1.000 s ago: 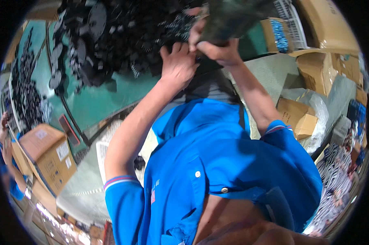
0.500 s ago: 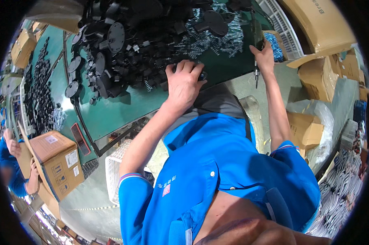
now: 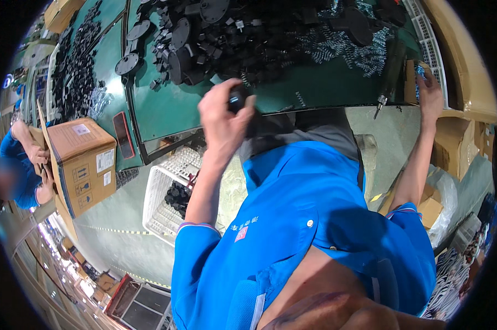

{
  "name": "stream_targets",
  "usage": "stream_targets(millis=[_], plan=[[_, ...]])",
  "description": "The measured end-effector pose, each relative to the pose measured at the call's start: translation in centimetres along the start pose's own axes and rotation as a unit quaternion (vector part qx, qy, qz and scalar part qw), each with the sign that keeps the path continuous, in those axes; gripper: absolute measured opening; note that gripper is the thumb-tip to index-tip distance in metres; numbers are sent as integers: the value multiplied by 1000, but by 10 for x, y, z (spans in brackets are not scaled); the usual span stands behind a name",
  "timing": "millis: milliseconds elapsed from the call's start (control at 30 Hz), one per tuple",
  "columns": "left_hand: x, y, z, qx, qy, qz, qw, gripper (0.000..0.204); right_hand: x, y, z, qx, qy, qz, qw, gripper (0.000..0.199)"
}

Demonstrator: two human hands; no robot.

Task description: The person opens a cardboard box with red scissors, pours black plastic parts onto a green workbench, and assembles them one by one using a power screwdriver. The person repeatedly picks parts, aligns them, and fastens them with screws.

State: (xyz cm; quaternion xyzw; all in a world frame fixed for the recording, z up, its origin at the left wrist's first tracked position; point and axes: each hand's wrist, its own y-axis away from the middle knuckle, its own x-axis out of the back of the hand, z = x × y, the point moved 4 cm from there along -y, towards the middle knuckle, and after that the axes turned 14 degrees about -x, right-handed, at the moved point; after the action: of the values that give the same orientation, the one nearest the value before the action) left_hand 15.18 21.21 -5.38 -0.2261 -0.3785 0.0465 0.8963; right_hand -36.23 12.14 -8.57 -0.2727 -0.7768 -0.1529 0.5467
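My left hand (image 3: 222, 118) is closed around a small dark round part (image 3: 237, 100), just off the table's near edge; its exact kind is unclear. My right hand (image 3: 431, 99) reaches into a small cardboard box (image 3: 410, 82) of shiny bluish small pieces (image 3: 421, 70); its fingertips are partly hidden there. Beside that box, a power screwdriver (image 3: 387, 88) lies with its bit over the table edge. Beyond my left hand spreads a heap of black plastic parts (image 3: 221, 52), some with round flat discs. Silvery springs (image 3: 350, 52) lie to their right, and one loose spring (image 3: 299, 99) sits nearer me.
A red-edged phone (image 3: 123, 135) lies on the green table (image 3: 177, 118). Below it stands a white crate (image 3: 152, 201) with black parts inside. At far left a co-worker's hands (image 3: 37, 154) are at a large carton (image 3: 89, 165). Cartons (image 3: 457, 137) stand at right.
My right hand has left the screwdriver, which now lies on the table, and has moved into the small box. My left hand has lifted the dark part from the table edge. The view has shifted.
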Motion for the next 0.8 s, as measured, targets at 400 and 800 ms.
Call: stream_targets(millis=[400, 800], plan=[[122, 169, -65, 246, 588, 242, 732, 41, -83, -132, 151, 98, 159, -130, 974, 43], [181, 312, -182, 348, 473, 436, 682, 5, -62, -83, 106, 20, -35, -136, 990, 32]])
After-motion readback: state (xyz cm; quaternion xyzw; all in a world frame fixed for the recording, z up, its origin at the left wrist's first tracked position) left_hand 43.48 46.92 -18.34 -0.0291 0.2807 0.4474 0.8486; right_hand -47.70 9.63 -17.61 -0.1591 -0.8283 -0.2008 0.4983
